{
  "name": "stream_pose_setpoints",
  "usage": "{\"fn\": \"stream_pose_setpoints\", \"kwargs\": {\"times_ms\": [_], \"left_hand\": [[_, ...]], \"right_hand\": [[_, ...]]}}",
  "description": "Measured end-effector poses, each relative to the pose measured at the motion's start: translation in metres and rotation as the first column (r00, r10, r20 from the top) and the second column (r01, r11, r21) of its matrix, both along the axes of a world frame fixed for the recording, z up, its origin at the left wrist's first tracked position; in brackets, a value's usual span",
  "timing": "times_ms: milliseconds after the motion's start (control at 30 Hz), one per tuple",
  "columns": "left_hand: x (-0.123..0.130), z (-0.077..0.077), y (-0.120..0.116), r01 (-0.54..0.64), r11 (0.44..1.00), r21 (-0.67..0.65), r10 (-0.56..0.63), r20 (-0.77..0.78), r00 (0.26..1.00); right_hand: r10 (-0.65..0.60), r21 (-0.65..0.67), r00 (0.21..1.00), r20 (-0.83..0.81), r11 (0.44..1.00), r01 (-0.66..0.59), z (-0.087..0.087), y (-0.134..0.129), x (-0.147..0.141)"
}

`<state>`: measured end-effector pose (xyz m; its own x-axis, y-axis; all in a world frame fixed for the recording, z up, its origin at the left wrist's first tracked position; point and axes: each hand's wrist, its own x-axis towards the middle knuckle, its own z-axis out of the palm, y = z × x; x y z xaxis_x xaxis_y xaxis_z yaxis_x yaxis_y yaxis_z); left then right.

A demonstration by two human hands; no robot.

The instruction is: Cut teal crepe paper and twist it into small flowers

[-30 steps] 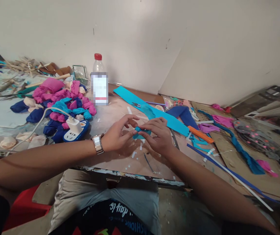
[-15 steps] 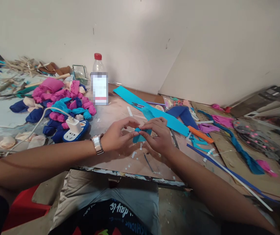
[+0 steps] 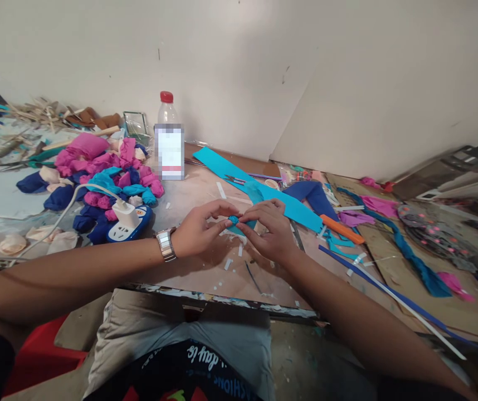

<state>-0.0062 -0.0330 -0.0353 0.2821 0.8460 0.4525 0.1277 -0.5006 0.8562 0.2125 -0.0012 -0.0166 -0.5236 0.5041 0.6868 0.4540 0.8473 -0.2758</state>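
Observation:
Between my two hands, above the table, is a small piece of blue crepe paper (image 3: 233,219), bunched at its top with a flat part hanging below. My left hand (image 3: 203,227) pinches its left side between thumb and fingertips. My right hand (image 3: 270,229) pinches the right side, fingers bent over it and partly hiding it. Behind the hands lies a long bright blue paper strip (image 3: 293,210). On that strip rest a small pair of thread snips (image 3: 235,180) and a thin blue scrap (image 3: 254,192).
Left of my hands, a blue power strip (image 3: 132,229) with a white plug lies beside a heap of crumpled coloured paper (image 3: 97,161). A red-capped bottle (image 3: 166,114) stands behind. At right are an orange cutter (image 3: 341,229), a white stick (image 3: 414,309) and cardboard (image 3: 393,267).
The flat part of the blue paper hanging under my fingers shows less now, and its bunched top looks rounder. My hands have shifted only slightly.

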Motion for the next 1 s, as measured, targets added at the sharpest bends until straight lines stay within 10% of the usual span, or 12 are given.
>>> {"fn": "stream_pose_setpoints", "kwargs": {"times_ms": [1000], "left_hand": [[0.004, -0.011, 0.001, 0.144, 0.99, 0.006, -0.144, 0.077, 0.987]], "right_hand": [[-0.001, 0.008, 1.0, 0.031, 1.0, 0.001, -0.002, -0.003, -0.001]]}}
